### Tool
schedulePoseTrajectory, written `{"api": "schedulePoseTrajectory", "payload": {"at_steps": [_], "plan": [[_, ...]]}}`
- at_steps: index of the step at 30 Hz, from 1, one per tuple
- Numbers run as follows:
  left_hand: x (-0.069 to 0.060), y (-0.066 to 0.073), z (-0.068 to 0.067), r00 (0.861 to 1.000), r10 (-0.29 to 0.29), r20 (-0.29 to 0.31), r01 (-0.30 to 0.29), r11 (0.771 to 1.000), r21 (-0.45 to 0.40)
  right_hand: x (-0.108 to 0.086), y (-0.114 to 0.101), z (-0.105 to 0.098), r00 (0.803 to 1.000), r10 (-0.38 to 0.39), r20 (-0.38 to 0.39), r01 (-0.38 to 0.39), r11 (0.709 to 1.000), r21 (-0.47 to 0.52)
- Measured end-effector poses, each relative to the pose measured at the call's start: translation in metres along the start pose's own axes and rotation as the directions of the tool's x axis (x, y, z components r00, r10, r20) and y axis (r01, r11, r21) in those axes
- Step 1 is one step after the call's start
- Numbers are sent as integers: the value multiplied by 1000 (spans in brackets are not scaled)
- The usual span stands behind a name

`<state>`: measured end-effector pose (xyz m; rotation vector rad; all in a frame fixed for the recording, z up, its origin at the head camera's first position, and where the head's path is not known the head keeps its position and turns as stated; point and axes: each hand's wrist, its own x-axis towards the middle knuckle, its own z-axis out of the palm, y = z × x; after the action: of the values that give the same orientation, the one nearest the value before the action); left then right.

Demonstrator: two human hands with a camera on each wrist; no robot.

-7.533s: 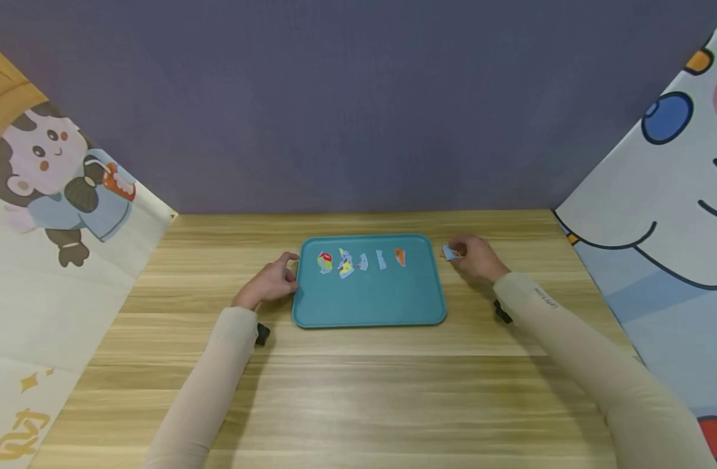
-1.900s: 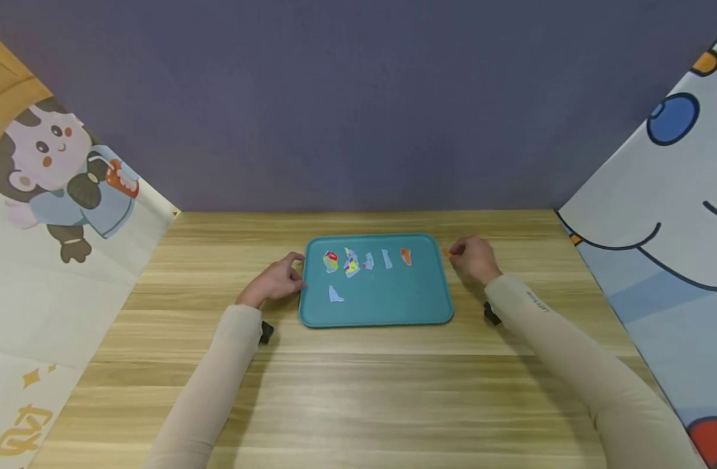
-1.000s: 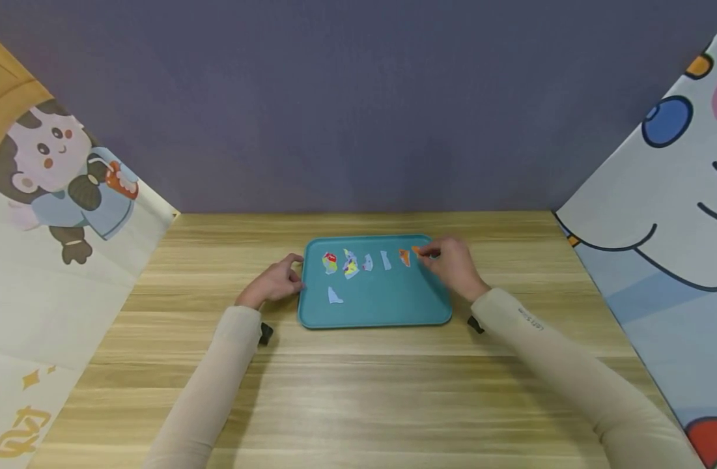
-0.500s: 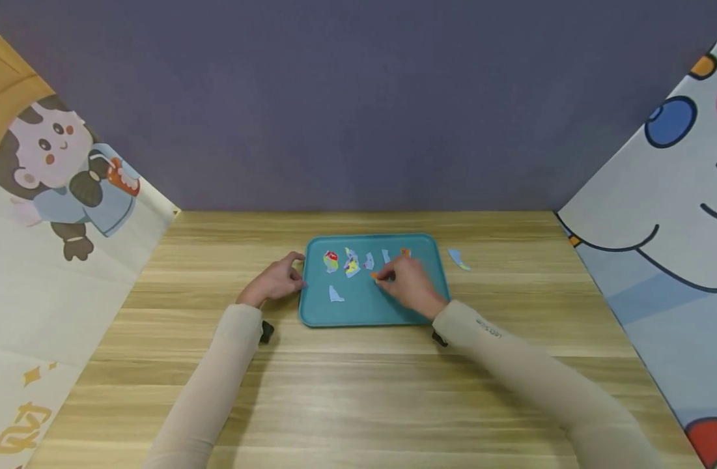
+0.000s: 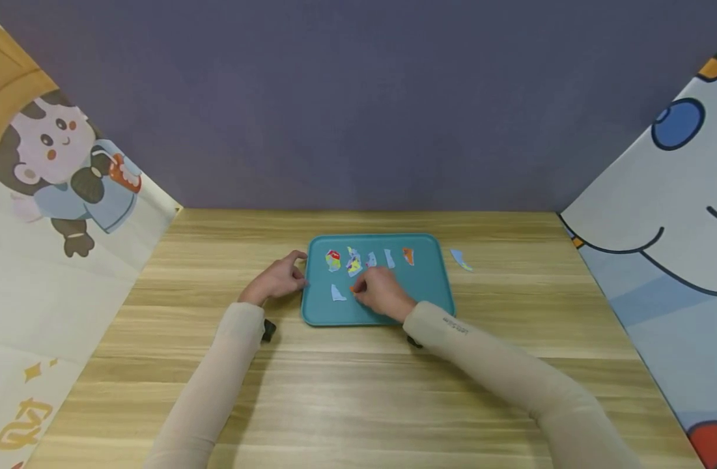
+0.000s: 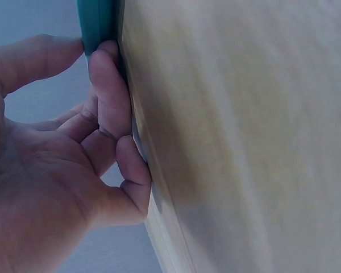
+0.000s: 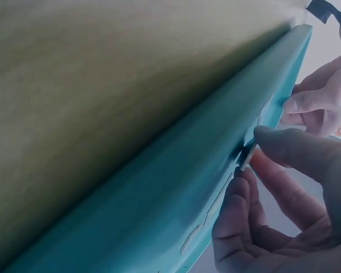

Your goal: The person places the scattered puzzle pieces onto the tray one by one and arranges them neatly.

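Observation:
A teal tray [image 5: 417, 299] lies on the table, with my left hand [image 5: 277, 279] holding its left rim. In the left wrist view, curled fingers [image 6: 109, 85] touch that rim from the side. My right hand [image 5: 381, 293] is over the lower middle of the tray, pinching a small flat orange piece [image 5: 352, 289] between thumb and fingertips. The right wrist view shows this piece [image 7: 248, 156] edge-on, close to the tray surface. Left of it lies a pale blue, boot-shaped piece [image 5: 337, 293]. Behind runs a row of irregular picture pieces, from a red-and-yellow one [image 5: 333, 260] to an orange one [image 5: 408, 256].
A pale blue piece with a yellowish tip [image 5: 460, 259] lies on the wooden table [image 5: 358, 404], right of the tray. A dark partition [image 5: 358, 117] stands along the back. Printed panels flank both sides.
The boot-shaped piece came to lie in the tray's front row. My right hand has then carried the orange piece from the right of the tray leftward and nearer. My left hand has stayed at the rim.

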<state>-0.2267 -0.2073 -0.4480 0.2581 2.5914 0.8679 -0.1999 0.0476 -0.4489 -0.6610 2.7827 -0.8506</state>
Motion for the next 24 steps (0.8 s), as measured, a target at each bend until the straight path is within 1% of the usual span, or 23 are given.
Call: {"api": "schedulePoseTrajectory", "payload": {"at_steps": [3, 12, 19, 24], "plan": [[0, 0, 0, 1000, -2, 3, 2, 1000, -4, 1, -2, 2, 1000, 7, 6, -7, 1000, 0], [-1, 0, -1, 1000, -2, 13, 2, 1000, -5, 1, -3, 6, 1000, -16, -10, 16, 1000, -25], [-2, -1, 3, 1000, 27, 8, -27, 1000, 9, 0, 1, 6, 1000, -12, -5, 12, 1000, -14], [-2, -2, 4, 999, 49, -13, -49, 999, -1, -2, 0, -2, 1000, -19, -16, 18, 1000, -11]]}}
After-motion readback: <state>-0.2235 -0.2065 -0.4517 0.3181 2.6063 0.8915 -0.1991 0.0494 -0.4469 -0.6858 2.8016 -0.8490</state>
